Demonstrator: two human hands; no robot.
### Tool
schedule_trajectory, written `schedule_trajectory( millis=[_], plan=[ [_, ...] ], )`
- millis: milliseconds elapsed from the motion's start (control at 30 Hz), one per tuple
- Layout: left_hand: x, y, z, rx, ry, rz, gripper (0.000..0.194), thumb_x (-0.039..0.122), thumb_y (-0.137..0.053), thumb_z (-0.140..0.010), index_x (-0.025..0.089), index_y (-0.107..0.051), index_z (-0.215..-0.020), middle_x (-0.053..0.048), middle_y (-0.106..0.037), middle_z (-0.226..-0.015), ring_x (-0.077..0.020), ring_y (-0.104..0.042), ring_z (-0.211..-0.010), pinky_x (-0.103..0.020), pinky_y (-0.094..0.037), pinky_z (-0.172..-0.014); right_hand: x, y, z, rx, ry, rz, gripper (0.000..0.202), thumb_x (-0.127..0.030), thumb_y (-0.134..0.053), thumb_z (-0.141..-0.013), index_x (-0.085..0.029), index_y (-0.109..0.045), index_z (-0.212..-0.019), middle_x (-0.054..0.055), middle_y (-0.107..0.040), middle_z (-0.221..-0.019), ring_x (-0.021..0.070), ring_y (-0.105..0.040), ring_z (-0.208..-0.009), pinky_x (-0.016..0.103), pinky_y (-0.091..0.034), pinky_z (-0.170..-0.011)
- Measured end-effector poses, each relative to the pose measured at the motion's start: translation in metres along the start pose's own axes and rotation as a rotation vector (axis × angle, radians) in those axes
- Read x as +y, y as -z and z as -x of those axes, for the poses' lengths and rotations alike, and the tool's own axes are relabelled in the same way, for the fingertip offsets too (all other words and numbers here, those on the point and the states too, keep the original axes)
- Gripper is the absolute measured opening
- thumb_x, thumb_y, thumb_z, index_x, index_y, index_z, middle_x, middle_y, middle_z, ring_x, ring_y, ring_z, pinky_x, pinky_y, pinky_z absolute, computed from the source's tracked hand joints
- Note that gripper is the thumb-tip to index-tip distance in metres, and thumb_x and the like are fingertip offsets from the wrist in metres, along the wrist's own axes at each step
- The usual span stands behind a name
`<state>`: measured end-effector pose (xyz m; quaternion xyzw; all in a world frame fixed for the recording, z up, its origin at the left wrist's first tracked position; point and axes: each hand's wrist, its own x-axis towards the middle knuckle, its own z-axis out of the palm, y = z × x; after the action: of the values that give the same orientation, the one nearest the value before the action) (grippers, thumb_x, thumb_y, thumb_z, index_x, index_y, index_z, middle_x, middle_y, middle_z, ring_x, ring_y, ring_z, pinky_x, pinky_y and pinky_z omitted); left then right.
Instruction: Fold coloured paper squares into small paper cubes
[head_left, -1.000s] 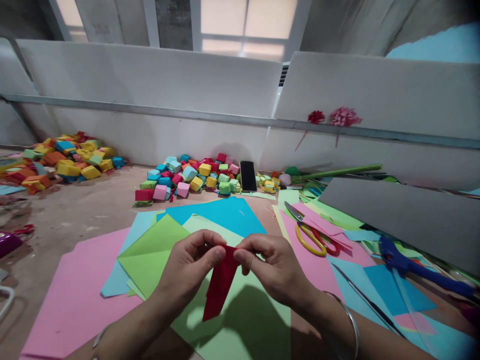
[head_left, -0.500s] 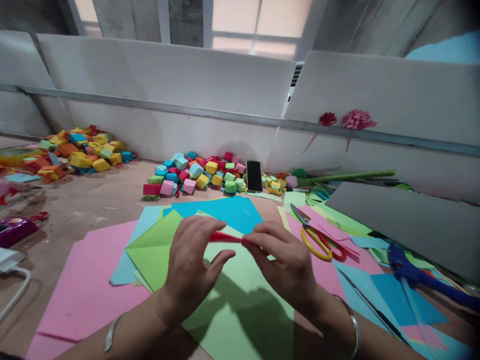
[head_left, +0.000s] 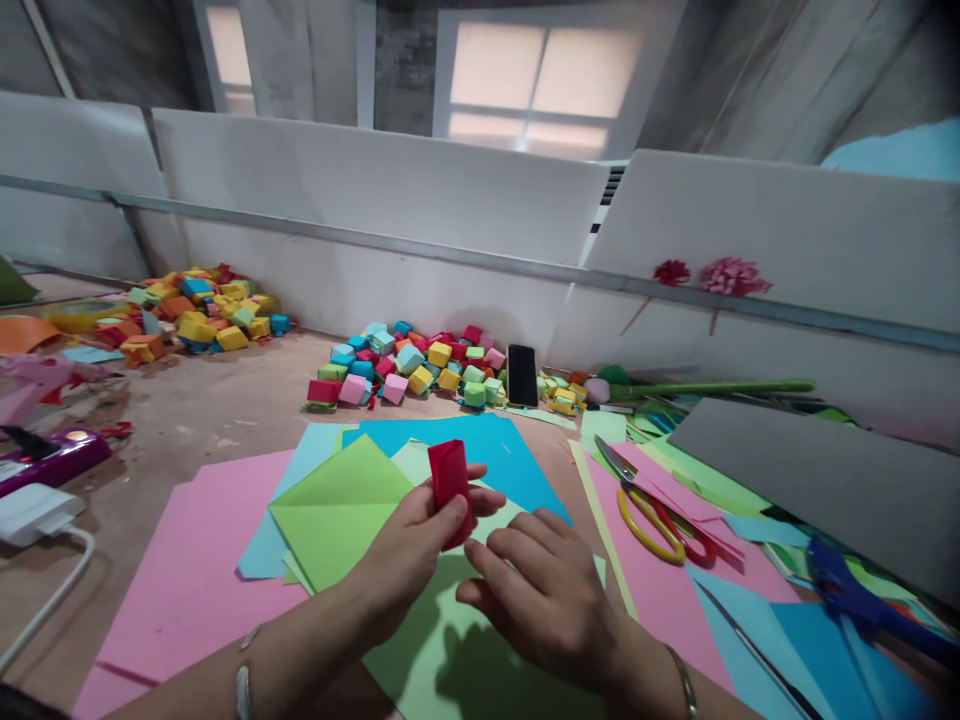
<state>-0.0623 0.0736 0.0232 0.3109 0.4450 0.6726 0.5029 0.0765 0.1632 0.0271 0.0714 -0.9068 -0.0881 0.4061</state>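
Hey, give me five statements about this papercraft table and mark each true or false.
1. The left hand holds a folded red paper strip. True.
2. The right hand grips the metal scissors with yellow and red handles. False: they lie apart from it, farther right.
3. The black rectangular phone lies on a pink paper sheet. False: it is beside the small multicoloured paper cubes.
4. The bright green paper sheet has a crease across it. True.
5. The flat grey board is to the right of the phone. True.
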Motion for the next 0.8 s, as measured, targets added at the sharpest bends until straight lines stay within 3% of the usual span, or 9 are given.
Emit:
schedule_trajectory(
  millis=[67,133,300,400,567,667,800],
  plan=[
    [0.002,0.002,-0.001,-0.016,-0.095,-0.188,0.041,0.041,-0.062,-0.084,0.017,-0.057,-0.117,-0.011,-0.068,-0.107,-0.0251,-0.06,-0.104,-0.038,-0.044,-0.092,0.004,0.008,-0.005,0.08,-0.118,-0.094,0.01,-0.015,-0.061,-0.085,-0.012,-0.064,-0.094,0.007,-0.062,-0.074,0.0168,-0.052,-0.067,0.032,-0.04,-0.058],
    [0.003,0.003,-0.002,-0.046,-0.195,-0.373,0.031,0.04,-0.056,-0.088,0.017,-0.061,-0.107,-0.008,-0.067,-0.099,-0.0224,-0.059,-0.095,-0.035,-0.045,-0.087,0.01,0.021,-0.011,0.127,-0.232,-0.163,0.02,-0.006,-0.061,-0.082,-0.013,-0.064,-0.101,0.009,-0.061,-0.087,0.0171,-0.054,-0.076,0.032,-0.046,-0.064],
    [0.0,0.003,0.001,-0.139,-0.339,-0.709,0.024,0.03,-0.04,-0.094,0.017,-0.06,-0.09,-0.005,-0.063,-0.086,-0.0172,-0.054,-0.076,-0.029,-0.045,-0.07,0.022,0.043,-0.023,0.12,-0.36,-0.325,0.027,-0.002,-0.05,-0.087,-0.019,-0.068,-0.098,0.009,-0.055,-0.099,0.0173,-0.055,-0.089,0.03,-0.049,-0.067],
    [-0.002,0.003,0.002,-0.2,-0.359,-0.791,0.02,0.023,-0.041,-0.092,0.018,-0.06,-0.093,-0.006,-0.064,-0.087,-0.0172,-0.055,-0.077,-0.028,-0.045,-0.07,0.026,0.046,-0.024,0.064,-0.29,-0.268,0.027,-0.002,-0.049,-0.087,-0.02,-0.069,-0.089,0.007,-0.057,-0.093,0.0157,-0.054,-0.083,0.028,-0.046,-0.065],
    [-0.004,0.003,0.001,-0.261,-0.393,-0.906,0.02,0.016,-0.043,-0.09,0.02,-0.062,-0.098,-0.005,-0.065,-0.088,-0.0186,-0.057,-0.081,-0.029,-0.045,-0.074,0.027,0.054,-0.025,-0.119,-0.029,0.035,0.019,-0.007,-0.052,-0.088,-0.017,-0.066,-0.081,0.004,-0.063,-0.08,0.015,-0.05,-0.072,0.031,-0.039,-0.063],
    [-0.003,0.002,0.002,-0.302,-0.393,-0.917,0.026,0.014,-0.044,-0.089,0.021,-0.061,-0.106,-0.005,-0.066,-0.095,-0.0185,-0.058,-0.084,-0.029,-0.045,-0.077,0.027,0.062,-0.028,-0.172,0.1,0.099,0.022,-0.008,-0.053,-0.089,-0.019,-0.062,-0.071,0.002,-0.063,-0.074,0.0147,-0.05,-0.069,0.032,-0.038,-0.063],
    [-0.002,0.0,0.004,-0.334,-0.371,-0.93,0.025,0.012,-0.042,-0.089,0.02,-0.059,-0.105,-0.004,-0.065,-0.095,-0.0171,-0.057,-0.082,-0.028,-0.045,-0.075,0.029,0.068,-0.031,-0.25,0.102,0.087,0.022,-0.01,-0.053,-0.09,-0.019,-0.061,-0.072,0.002,-0.061,-0.074,0.0138,-0.049,-0.069,0.031,-0.036,-0.064]
  ],
)
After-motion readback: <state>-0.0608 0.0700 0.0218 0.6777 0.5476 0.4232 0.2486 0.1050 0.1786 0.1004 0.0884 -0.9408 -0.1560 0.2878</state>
